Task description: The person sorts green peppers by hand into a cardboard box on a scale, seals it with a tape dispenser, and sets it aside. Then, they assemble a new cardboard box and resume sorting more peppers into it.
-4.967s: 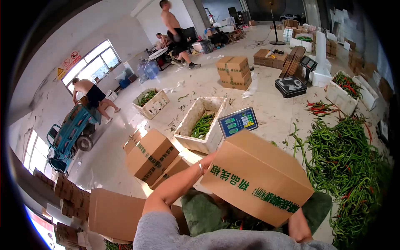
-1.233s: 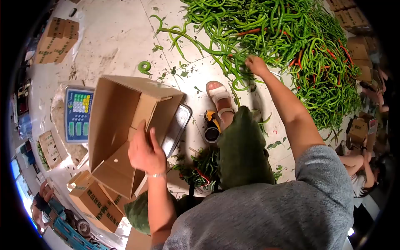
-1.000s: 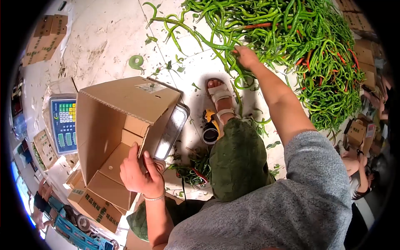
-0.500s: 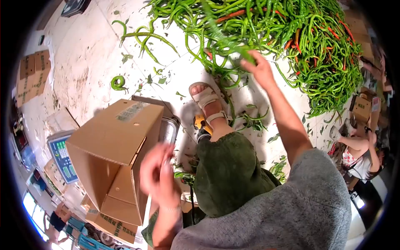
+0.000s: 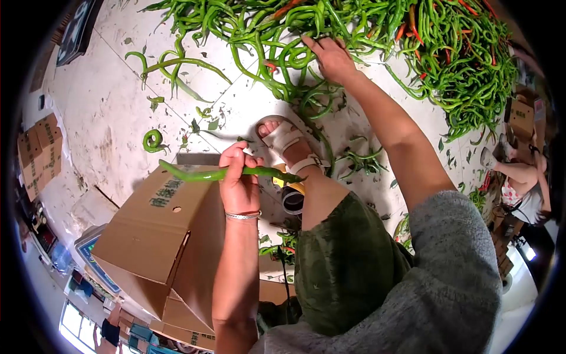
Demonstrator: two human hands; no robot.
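Note:
In my left hand (image 5: 240,186) a long green chili pepper (image 5: 203,175) is pinched between thumb and fingers, lying sideways beside the upper part of the cardboard box (image 5: 150,218). My right hand (image 5: 333,59) reaches to the near edge of a big heap of green chili peppers (image 5: 466,76), with a few red ones mixed in. Its fingers are apart and reach onto the peppers; I see none lifted in them. The box lies tilted with its open end toward the lower side, and its inside is mostly hidden.
A digital scale (image 5: 97,259) stands partly behind the box. Loose peppers (image 5: 177,65) and a curled pepper (image 5: 153,140) lie on the pale floor among leaf scraps. My sandaled foot (image 5: 286,138) is between box and heap. Another person (image 5: 522,177) sits at the right.
My left hand has risen from beside the box opening and now holds a pepper. My right hand, earlier with a blurred green pepper, has moved up and left onto the heap's edge.

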